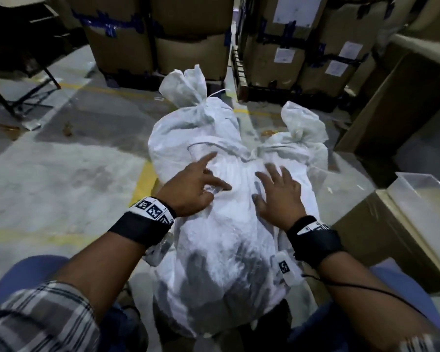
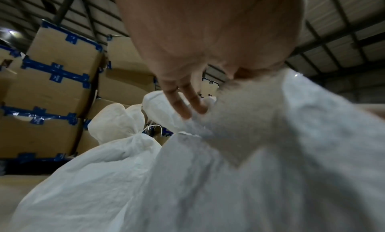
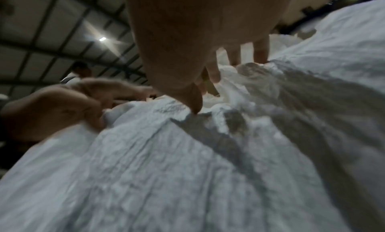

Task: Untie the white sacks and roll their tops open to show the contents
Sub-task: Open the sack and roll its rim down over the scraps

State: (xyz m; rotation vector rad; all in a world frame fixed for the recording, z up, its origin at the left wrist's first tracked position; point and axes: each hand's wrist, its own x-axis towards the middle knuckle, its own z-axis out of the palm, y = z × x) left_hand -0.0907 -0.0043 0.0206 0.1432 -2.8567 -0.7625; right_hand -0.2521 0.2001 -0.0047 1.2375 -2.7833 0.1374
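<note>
No writing could be read anywhere. The white paper labels (image 1: 283, 55) on the cardboard boxes (image 1: 277, 41) carried print too small and blurred to make out. The wristbands (image 1: 151, 211) bore black-and-white square code markers, with a character at one band's edge that looked like a 7 but could not be told for certain.

I see open floor (image 1: 61, 168) left of my left hand (image 1: 188, 189). Ahead of both hands two tied sacks (image 1: 193, 128) block reach, stacked cartons (image 1: 163, 34) behind them. Boxes (image 1: 391, 224) crowd close beside my right hand (image 1: 280, 199).
</note>
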